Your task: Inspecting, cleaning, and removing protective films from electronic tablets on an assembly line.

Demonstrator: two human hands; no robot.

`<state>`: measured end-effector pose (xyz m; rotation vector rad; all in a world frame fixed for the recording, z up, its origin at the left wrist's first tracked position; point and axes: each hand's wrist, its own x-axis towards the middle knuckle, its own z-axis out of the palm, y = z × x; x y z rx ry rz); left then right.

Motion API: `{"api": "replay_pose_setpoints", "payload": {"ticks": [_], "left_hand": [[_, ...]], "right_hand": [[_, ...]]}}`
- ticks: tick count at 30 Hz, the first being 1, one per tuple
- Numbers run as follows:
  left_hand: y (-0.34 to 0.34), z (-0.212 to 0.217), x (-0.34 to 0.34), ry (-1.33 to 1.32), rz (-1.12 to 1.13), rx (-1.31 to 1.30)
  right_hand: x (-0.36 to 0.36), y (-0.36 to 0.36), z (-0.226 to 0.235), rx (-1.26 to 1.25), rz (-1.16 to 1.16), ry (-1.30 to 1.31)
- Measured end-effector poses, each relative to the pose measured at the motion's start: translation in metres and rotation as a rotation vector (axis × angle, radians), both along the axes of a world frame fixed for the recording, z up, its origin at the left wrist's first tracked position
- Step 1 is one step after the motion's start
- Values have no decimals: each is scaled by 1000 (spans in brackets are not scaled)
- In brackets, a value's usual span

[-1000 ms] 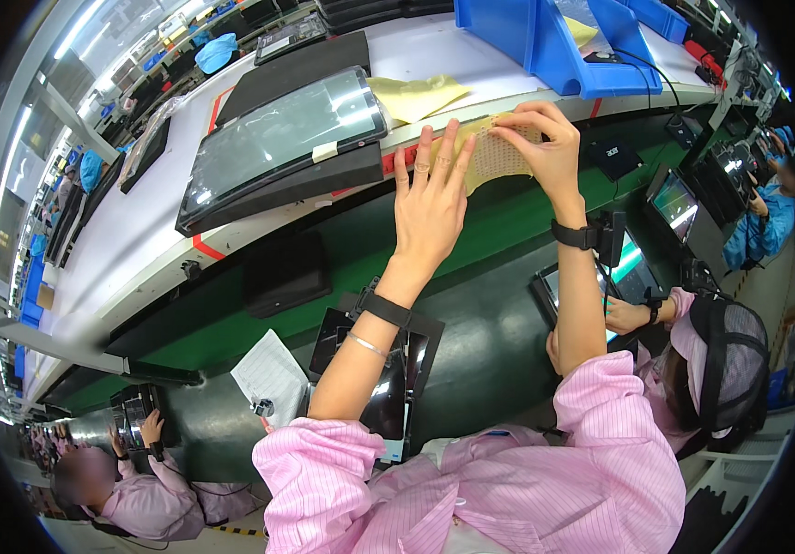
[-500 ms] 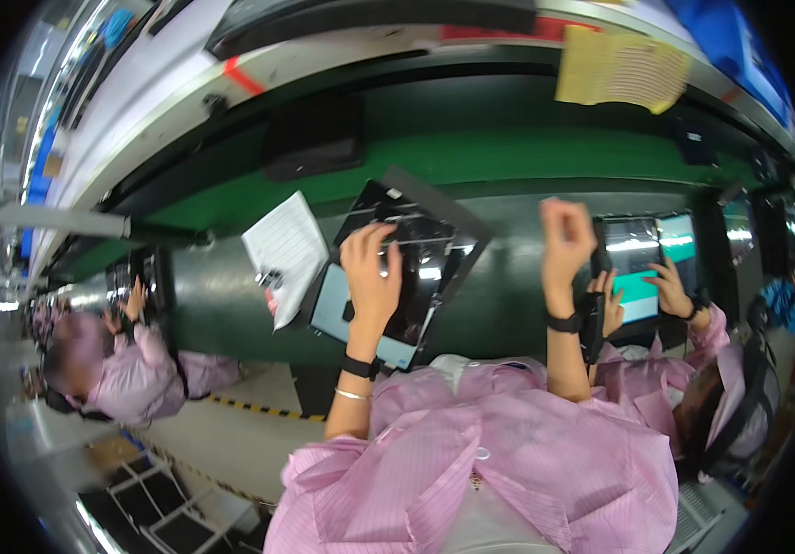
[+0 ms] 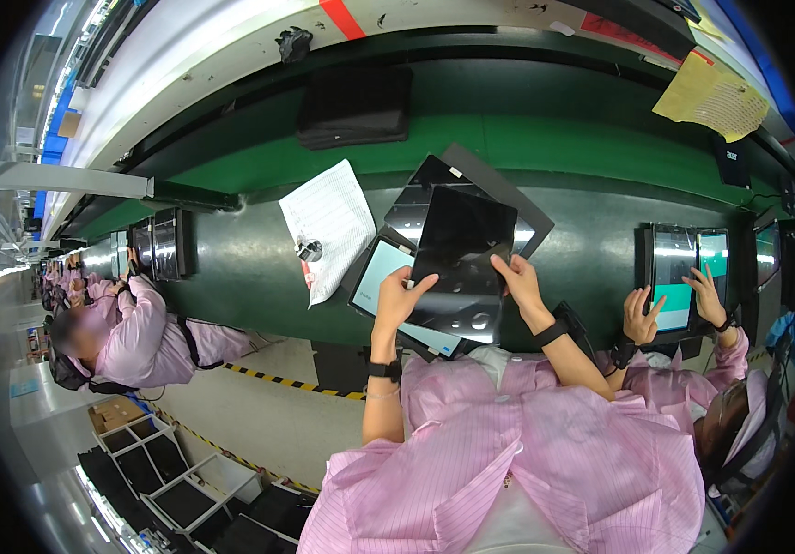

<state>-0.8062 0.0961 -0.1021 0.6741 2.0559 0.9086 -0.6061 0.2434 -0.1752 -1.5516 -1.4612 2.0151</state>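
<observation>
A dark, glossy tablet (image 3: pixel 462 254) is held up between both my hands, over a pile of flat devices. My left hand (image 3: pixel 399 300) grips its left edge, thumb on the glass. On the opposite edge my right hand (image 3: pixel 524 284) closes in the same way, thumb on the front. Behind it, partly covered, lie another black tablet (image 3: pixel 427 180) and a dark flat panel (image 3: pixel 534 217). A tablet with a lit pale screen (image 3: pixel 381 277) shows beside my left hand, its lower part reaching under the held one.
Left of the pile, a printed paper sheet (image 3: pixel 337 208) carries a small dark object (image 3: pixel 309 250). A black case (image 3: pixel 354 108) sits farther back on the green bench. At right, a co-worker's hands (image 3: pixel 639 319) touch a lit tablet (image 3: pixel 673 277). Another person (image 3: pixel 134 337) works far left.
My hands, apart before with the right raised in the air, have come together on the dark tablet, which is now lifted off the pile. The view has shifted left.
</observation>
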Motion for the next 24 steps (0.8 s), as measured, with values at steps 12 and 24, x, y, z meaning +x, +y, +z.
{"api": "replay_pose_setpoints", "payload": {"ticks": [12, 24], "left_hand": [[6, 160, 58, -785, -88, 490], [-24, 150, 67, -1063, -264, 749]], "right_hand": [[-1, 24, 123, -353, -550, 691], [25, 23, 174, -177, -584, 655]]}}
